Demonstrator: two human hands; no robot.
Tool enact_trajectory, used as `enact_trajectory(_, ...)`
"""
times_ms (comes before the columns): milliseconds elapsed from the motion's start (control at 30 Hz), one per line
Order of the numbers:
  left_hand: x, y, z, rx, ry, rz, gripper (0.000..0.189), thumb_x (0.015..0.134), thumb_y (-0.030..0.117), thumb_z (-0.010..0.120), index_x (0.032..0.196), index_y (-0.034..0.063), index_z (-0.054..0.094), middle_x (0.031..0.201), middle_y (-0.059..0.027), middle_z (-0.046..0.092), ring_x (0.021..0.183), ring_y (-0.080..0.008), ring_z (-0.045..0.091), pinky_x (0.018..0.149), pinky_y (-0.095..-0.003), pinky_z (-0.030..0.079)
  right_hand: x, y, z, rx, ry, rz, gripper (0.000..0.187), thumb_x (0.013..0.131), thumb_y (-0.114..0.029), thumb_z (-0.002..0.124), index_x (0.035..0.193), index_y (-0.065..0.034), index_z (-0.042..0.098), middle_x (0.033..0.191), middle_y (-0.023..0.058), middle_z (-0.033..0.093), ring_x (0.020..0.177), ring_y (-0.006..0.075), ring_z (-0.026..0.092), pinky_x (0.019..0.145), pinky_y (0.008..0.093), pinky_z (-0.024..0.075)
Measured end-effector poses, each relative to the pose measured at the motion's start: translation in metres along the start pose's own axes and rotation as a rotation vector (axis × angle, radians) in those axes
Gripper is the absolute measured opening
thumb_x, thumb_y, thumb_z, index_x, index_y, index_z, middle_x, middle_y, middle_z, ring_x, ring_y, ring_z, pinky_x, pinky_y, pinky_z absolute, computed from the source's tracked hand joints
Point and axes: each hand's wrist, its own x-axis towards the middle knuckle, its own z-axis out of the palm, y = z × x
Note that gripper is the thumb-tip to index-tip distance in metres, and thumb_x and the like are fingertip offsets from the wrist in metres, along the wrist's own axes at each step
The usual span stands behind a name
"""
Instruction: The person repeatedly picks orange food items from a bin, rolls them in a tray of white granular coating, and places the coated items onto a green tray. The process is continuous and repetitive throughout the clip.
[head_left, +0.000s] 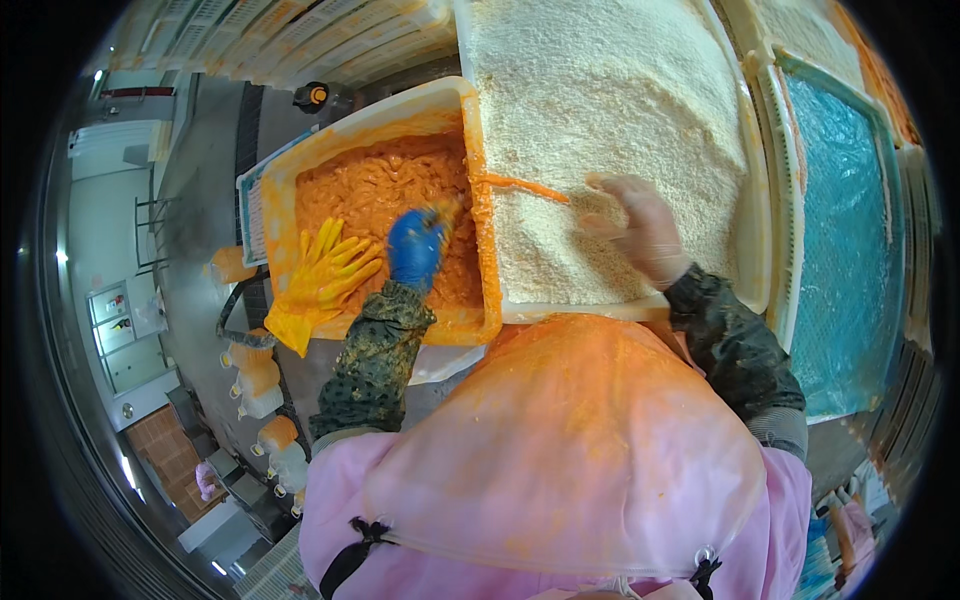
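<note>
My left hand (415, 249), in a blue glove, is low over a wet orange mass of coated strips (375, 176) in a white plastic tub (283, 217) stained orange. Its fingers blur, so whether they grip anything is unclear. To the right, my right hand (646, 229) wears a thin clear glove. It hovers above pale breadcrumb-like crumbs (600, 90), fingers apart and holding nothing. A single orange-coated strip (529, 187) stretches from the tub's rim onto the crumbs, ending just left of my right fingers. A pale plastic bin (592, 309) holds the crumbs.
A yellow rubber glove (322, 277) drapes over the tub's near-left corner. Right of the crumbs stands a crate covered with blue plastic film (844, 240). Stacked crates (300, 37) rise at the back left. Several plastic jugs (259, 375) line the floor, and people appear near the lower edges.
</note>
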Motion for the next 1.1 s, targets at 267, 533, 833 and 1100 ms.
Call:
enact_trajectory(267, -0.043, -0.019, 0.000, 0.970, -0.569, 0.032, 0.039, 0.084, 0.021, 0.069, 0.120, 0.0068, 0.069, 0.114, -0.0207, 0.069, 0.105, -0.0375, 0.066, 0.086, -0.0467, 0.053, 0.019, -0.026, 0.038, 0.084, -0.085, 0.083, 0.019, 0.087, -0.011, 0.071, 0.103, -0.0029, 0.066, 0.095, 0.0161, 0.066, 0.093, 0.0364, 0.063, 0.082, 0.0449, 0.0513)
enact_trajectory(533, -0.050, 0.014, -0.048, 0.814, -0.606, -0.003, 0.047, 0.079, 0.018, 0.081, 0.121, 0.0024, 0.069, 0.115, -0.0195, 0.071, 0.107, -0.0324, 0.068, 0.091, -0.0434, 0.054, -0.025, 0.035, -0.032, -0.081, 0.020, 0.133, 0.033, 0.087, -0.012, 0.074, 0.118, -0.0043, 0.066, 0.107, 0.0142, 0.067, 0.098, 0.0312, 0.065, 0.085, 0.0388, 0.0531)
enact_trajectory(833, -0.021, -0.033, -0.058, 1.153, -0.284, 0.252, 0.024, 0.092, 0.006, 0.068, 0.115, -0.0033, 0.070, 0.114, -0.0157, 0.072, 0.110, -0.0262, 0.068, 0.092, -0.0381, 0.056, -0.012, 0.017, -0.011, -0.071, -0.031, 0.072, 0.039, 0.084, -0.016, 0.079, 0.120, -0.0054, 0.068, 0.116, 0.0145, 0.068, 0.106, 0.0339, 0.064, 0.094, 0.0399, 0.0515)
enact_trajectory(1100, 0.004, -0.054, -0.075, 0.233, -0.242, -0.111, 0.026, 0.090, 0.009, 0.072, 0.111, -0.0044, 0.069, 0.107, -0.0157, 0.071, 0.098, -0.0281, 0.069, 0.077, -0.0380, 0.057, -0.008, 0.021, -0.029, -0.202, -0.209, 0.326, 0.039, 0.082, -0.009, 0.076, 0.120, -0.0060, 0.066, 0.115, 0.0141, 0.066, 0.107, 0.0301, 0.063, 0.093, 0.0386, 0.0525)
